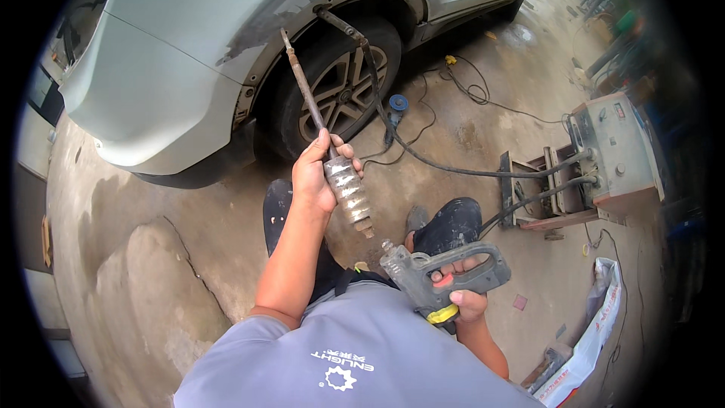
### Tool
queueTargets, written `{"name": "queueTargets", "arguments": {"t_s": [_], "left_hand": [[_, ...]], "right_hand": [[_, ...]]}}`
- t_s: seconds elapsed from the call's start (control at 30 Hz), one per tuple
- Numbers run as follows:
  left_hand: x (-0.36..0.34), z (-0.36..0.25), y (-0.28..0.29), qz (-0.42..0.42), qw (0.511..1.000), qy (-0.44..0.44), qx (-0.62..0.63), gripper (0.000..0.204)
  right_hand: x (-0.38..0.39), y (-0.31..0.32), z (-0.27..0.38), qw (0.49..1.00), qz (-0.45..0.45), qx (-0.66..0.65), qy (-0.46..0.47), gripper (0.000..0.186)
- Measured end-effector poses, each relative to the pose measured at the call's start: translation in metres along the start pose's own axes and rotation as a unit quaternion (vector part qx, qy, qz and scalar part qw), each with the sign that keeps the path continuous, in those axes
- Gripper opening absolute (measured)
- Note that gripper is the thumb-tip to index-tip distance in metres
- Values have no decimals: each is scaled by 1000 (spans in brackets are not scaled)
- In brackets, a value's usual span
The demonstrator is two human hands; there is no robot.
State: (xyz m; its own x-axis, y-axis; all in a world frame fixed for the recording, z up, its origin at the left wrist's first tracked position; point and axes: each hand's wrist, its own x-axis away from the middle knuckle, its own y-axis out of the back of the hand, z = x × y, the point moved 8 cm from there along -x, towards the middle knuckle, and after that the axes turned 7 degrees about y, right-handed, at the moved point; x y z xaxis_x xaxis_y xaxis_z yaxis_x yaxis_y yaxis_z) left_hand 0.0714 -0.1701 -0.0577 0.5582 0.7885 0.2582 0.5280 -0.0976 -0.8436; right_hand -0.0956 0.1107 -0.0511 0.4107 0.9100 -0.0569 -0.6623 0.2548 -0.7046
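My left hand (316, 170) is closed around a slide hammer (348, 190), gripping it where the thin rod meets the ribbed metal weight. Its rod points up and away toward the car's wheel arch, and the tip looks just short of the panel or in front of it; I cannot tell if they touch. In my right hand (467, 298) is a dark grey spot-welding gun (430, 276) with a red trigger and yellow band, fingers wrapped through its loop handle. The gun's nozzle lies close to the slide hammer's lower end, with a small gap between them.
A pale car (174, 53) with a sanded grey patch (279, 11) stands ahead. A metal clamp (343, 26) sits on its arch above the wheel (340, 87). Cables run to a welding machine (615, 147) at right. A blue-disc grinder (396, 109) and white bag (589, 347) lie on the floor.
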Motion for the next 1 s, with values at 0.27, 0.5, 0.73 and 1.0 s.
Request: {"name": "queueTargets", "arguments": {"t_s": [0.27,0.5,0.73,1.0], "left_hand": [[-9,11,-14,91,993,33,64,33],[-6,15,-15,82,994,31,70,33],[-9,19,-14,80,994,22,78,33],[-9,18,-12,76,993,12,84,34]], "right_hand": [[4,17,-7,1000,13,14,-18,46],[-2,7,-2,999,16,25,-14,44],[0,-3,1,1000,-25,-8,12,43],[0,-7,3,999,-37,13,20,42]]}}
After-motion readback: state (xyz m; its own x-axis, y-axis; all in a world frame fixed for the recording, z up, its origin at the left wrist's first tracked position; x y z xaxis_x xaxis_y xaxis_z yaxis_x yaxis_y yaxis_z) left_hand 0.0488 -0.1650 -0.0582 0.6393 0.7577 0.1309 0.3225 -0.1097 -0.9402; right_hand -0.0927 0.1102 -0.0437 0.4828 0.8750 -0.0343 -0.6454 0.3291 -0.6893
